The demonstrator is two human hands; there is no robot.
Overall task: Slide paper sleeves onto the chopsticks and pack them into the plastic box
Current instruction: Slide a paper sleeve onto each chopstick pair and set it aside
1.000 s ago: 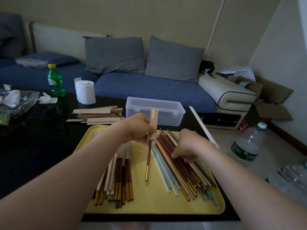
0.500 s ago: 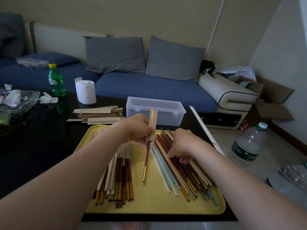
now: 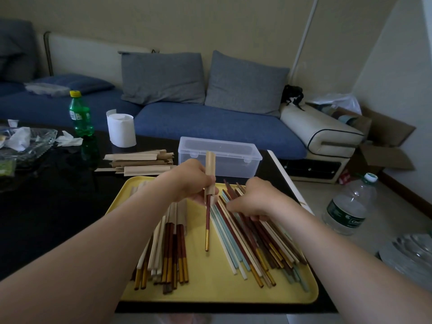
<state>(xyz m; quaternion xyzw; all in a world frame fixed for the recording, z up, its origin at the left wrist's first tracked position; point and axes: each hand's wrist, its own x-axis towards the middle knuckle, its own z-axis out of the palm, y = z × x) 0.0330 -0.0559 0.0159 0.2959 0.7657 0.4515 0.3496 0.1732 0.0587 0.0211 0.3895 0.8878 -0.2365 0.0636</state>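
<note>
My left hand (image 3: 190,181) grips a tan paper sleeve (image 3: 210,169) with a red, gold-tipped chopstick (image 3: 207,226) hanging out of its lower end over the yellow tray (image 3: 210,291). My right hand (image 3: 253,198) is curled down onto the loose chopstick pile (image 3: 252,244) on the tray's right side, fingers closed around some of them. A second bundle of chopsticks (image 3: 167,253), partly sleeved, lies on the tray's left. The clear plastic box (image 3: 219,157) stands closed behind the tray. Spare paper sleeves (image 3: 140,162) are stacked to its left.
A green bottle (image 3: 80,114) and a paper roll (image 3: 121,129) stand at the back of the black table (image 3: 46,206). A glass dish (image 3: 25,143) with tissues sits far left. A water bottle (image 3: 348,206) stands on the floor to the right.
My left hand with the sleeved chopstick has shifted slightly left. My right hand has moved left and up along the loose pile.
</note>
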